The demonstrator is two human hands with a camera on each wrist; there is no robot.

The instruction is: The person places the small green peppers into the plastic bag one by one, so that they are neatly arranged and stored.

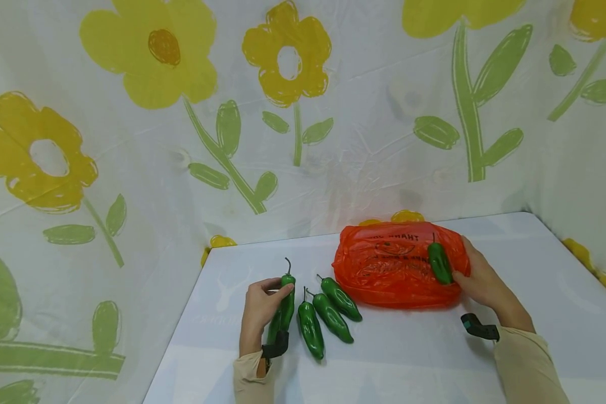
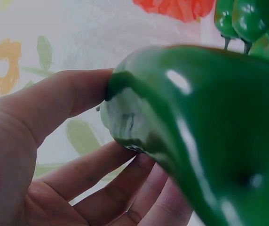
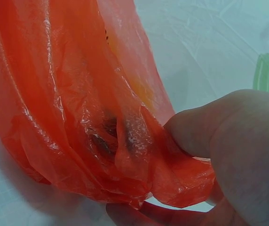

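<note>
My left hand (image 1: 264, 303) pinches a glossy green chili pepper (image 1: 288, 300) near its stem end, thumb on one side and fingers on the other. In the left wrist view that pepper (image 2: 219, 122) fills much of the picture. More green shows below the hand; I cannot tell if it is a second pepper. With my right hand (image 1: 480, 280) I grip the right edge of a red plastic bag (image 1: 389, 280), its film (image 3: 181, 183) bunched between thumb and fingers. Another green pepper (image 1: 439, 262) shows upright at the bag's right part, close to the right thumb.
Several green peppers (image 1: 333, 318) lie side by side on the white table (image 1: 399, 359), between the left hand and the bag. Behind the table hangs a white sheet (image 1: 343, 168) printed with yellow flowers. It also runs along the left and right sides.
</note>
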